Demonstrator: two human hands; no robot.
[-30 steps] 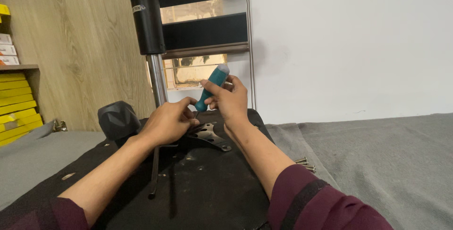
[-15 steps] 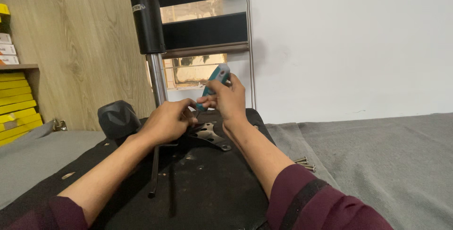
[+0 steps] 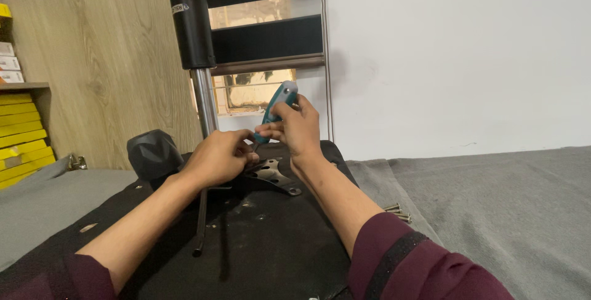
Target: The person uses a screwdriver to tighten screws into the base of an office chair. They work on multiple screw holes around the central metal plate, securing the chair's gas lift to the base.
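Note:
My right hand point(image 3: 300, 129) grips a teal-handled tool point(image 3: 278, 103), tilted with its handle up and its tip down toward a metal bracket point(image 3: 274, 174). That bracket lies on the black underside of a chair seat point(image 3: 258, 238). My left hand point(image 3: 217, 158) rests on the seat just left of the bracket, fingers curled near the tool's tip, which is hidden between the two hands. A chrome column with a black sleeve point(image 3: 194, 47) rises behind the hands.
Several loose screws point(image 3: 397, 212) lie on the grey felt surface point(image 3: 492, 201) right of the seat. A black armrest pad point(image 3: 151, 152) sits at the left. Yellow boxes point(image 3: 21, 133) fill a shelf by the wooden panel. A thin lever point(image 3: 201, 223) runs down the seat.
The teal handle in my right hand has tipped more upright and shifted slightly right. My left hand has stayed by the bracket.

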